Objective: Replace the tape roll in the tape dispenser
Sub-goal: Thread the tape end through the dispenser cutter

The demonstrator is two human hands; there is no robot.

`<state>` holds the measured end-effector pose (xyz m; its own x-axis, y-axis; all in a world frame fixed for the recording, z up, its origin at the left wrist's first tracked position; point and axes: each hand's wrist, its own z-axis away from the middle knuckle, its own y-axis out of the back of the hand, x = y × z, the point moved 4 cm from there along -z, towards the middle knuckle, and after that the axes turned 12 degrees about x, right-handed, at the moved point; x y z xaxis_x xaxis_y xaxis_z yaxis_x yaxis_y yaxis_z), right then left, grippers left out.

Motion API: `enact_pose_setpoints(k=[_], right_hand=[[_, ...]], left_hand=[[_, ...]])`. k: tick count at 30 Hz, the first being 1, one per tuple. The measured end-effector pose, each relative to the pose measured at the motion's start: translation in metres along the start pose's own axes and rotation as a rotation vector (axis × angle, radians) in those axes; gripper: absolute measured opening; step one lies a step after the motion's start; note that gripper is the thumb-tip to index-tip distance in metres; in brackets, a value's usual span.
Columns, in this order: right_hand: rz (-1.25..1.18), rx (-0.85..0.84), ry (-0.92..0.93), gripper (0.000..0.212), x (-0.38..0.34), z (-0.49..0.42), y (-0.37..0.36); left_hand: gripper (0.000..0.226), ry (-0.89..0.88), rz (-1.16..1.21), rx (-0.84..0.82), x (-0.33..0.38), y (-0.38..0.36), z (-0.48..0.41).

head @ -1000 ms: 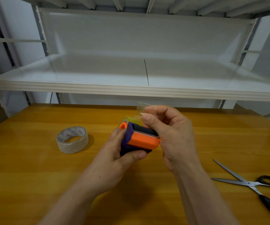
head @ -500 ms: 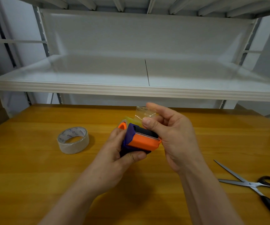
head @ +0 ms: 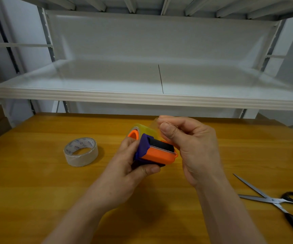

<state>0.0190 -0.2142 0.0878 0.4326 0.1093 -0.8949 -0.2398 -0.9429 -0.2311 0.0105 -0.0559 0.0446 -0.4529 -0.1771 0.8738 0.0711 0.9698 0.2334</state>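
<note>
While held over the wooden counter (head: 36, 191), the orange-and-purple plastic tape dispenser (head: 157, 154) has its long axis running away from the person: serrated cutter end near, yellowish clear tape roll (head: 145, 130) far. Left hand (head: 124, 171) grips the body and hides its underside. Right hand (head: 193, 147) pinches the clear tape end (head: 155, 123), which is blurred, its edges hard to trace. Whitish spare tape roll (head: 81, 151) lies flat to the left. Black-handled scissors (head: 283, 203) are cut off at the right edge.
</note>
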Motion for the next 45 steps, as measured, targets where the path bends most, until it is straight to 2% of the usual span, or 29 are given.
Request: enact_pose_setpoints(k=[2, 7, 15, 17, 20, 22, 27, 34, 42, 45], right_hand=[[0.020, 0.021, 0.028, 0.023, -0.001, 0.002, -0.001], [0.077, 0.050, 0.073, 0.018, 0.001, 0.008, -0.006], [-0.087, 0.095, -0.027, 0.007, 0.002, 0.007, -0.005], [-0.121, 0.102, -0.050, 0.006, 0.002, 0.006, -0.003], [-0.107, 0.068, -0.042, 0.005, 0.001, 0.007, -0.003], [-0.086, 0.048, -0.024, 0.010, -0.001, 0.008, -0.004], [-0.096, 0.047, 0.016, 0.011, -0.002, 0.007, -0.005], [-0.172, 0.017, -0.029, 0.013, 0.001, 0.004, -0.003], [-0.019, -0.113, 0.179, 0.010, -0.013, 0.001, 0.004], [-0.003, -0.169, 0.223, 0.012, -0.016, 0.001, 0.006]], left_hand=[[0.034, 0.001, 0.001, 0.005, 0.002, 0.000, 0.000], [0.035, 0.006, 0.005, 0.019, 0.002, 0.001, -0.001], [0.035, -0.026, 0.065, -0.003, 0.005, 0.001, 0.000], [0.034, -0.036, -0.008, -0.017, 0.004, 0.000, 0.001], [0.035, -0.095, -0.309, 0.004, -0.003, 0.000, 0.001], [0.038, -0.092, -0.363, 0.018, -0.005, 0.002, 0.000], [0.036, -0.004, -0.024, -0.019, 0.004, 0.003, 0.000], [0.039, -0.026, -0.058, -0.010, 0.004, 0.004, 0.000], [0.041, 0.078, 0.224, -0.009, 0.006, 0.004, 0.001], [0.040, 0.093, 0.248, 0.002, 0.007, 0.006, 0.001]])
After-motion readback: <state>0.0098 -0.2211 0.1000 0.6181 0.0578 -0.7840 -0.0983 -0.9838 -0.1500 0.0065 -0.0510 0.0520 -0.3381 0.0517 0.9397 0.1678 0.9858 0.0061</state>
